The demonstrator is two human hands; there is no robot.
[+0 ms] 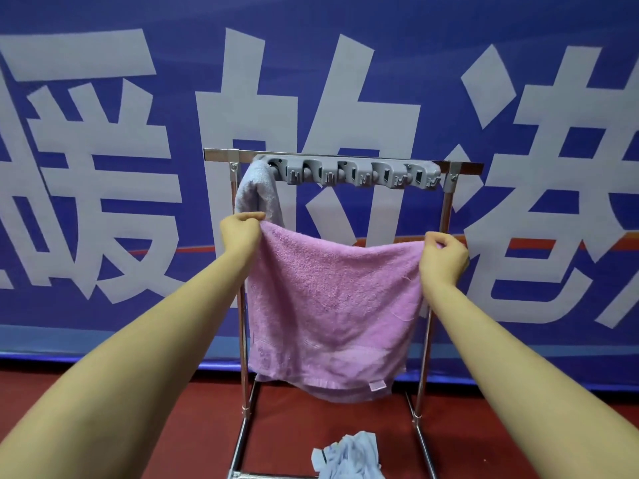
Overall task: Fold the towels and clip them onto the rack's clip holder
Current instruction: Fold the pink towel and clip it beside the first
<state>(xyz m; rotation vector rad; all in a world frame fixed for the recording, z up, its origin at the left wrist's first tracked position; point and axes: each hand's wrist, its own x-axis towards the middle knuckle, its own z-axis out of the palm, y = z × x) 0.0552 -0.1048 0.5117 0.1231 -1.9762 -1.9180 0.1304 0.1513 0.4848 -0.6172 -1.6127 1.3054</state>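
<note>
A pink towel [332,305] hangs spread in front of the metal rack [446,209], doubled over with its lower edges near the floor. My left hand [242,229] pinches its upper left corner and my right hand [444,255] pinches its upper right corner. Above, the grey clip holder [359,174] runs along the rack's top bar. A pale blue towel [256,193] hangs from the holder's leftmost clip, just above my left hand.
A crumpled light blue-white cloth [349,456] lies on the red floor [155,426] between the rack's base bars. A blue banner [103,167] with large white characters stands close behind the rack.
</note>
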